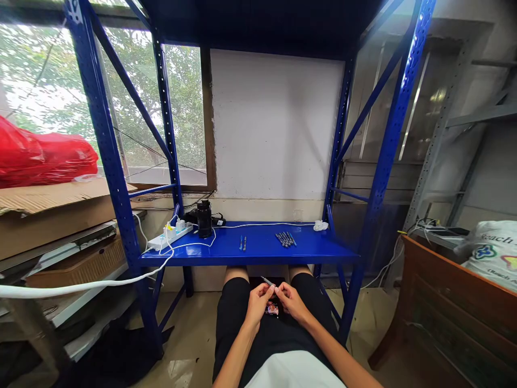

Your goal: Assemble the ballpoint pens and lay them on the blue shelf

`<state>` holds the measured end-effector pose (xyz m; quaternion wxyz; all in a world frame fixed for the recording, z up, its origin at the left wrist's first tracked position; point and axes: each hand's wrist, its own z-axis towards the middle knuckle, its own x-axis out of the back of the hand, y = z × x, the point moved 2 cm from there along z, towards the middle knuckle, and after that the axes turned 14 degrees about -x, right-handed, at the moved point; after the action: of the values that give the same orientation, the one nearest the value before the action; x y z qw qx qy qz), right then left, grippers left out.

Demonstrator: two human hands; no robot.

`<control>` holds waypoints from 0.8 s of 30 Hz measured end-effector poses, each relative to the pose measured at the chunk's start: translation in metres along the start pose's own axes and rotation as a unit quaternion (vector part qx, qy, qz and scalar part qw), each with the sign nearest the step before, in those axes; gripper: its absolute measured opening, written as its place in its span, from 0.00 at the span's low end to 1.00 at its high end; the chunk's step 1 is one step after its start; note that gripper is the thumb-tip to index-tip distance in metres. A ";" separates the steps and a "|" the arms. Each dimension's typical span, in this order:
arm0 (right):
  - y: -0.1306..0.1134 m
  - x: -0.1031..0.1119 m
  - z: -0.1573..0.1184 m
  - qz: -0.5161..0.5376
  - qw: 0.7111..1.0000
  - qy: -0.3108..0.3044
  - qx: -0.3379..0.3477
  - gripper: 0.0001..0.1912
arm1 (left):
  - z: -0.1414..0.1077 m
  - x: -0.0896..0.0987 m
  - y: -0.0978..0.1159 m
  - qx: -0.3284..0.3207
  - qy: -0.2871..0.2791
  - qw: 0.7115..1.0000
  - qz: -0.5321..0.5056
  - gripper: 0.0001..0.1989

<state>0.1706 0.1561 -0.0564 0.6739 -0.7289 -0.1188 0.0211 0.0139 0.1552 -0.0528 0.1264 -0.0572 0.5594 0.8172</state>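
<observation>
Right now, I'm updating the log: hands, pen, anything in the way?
Left hand, right hand: pinching pen above lap. More pens on blue table. Colourful item below hands, possibly in the way.

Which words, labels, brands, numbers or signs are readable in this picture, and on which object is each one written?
"Reach": upper line on the white bag, at the right edge.
"Reach A": smaller lower line on the same bag; the rest is cut off.
Too small to read: any print on the pens on the blue tabletop, the pen-like object in hand, or the colourful item on the lap.
</observation>
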 end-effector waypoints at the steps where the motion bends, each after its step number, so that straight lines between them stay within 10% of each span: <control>1: -0.001 0.000 -0.001 0.003 1.000 -0.001 0.000 0.37 | 0.000 0.000 0.000 -0.002 0.000 1.000 0.002 0.30; 24: 0.004 0.001 0.004 0.004 1.000 0.001 -0.018 0.38 | 0.001 0.001 -0.003 -0.037 -0.003 0.998 0.051 0.28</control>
<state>0.1717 0.1595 -0.0609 0.6608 -0.7414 -0.1151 0.0211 0.0140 0.1579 -0.0554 0.0844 -0.0311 0.5309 0.8426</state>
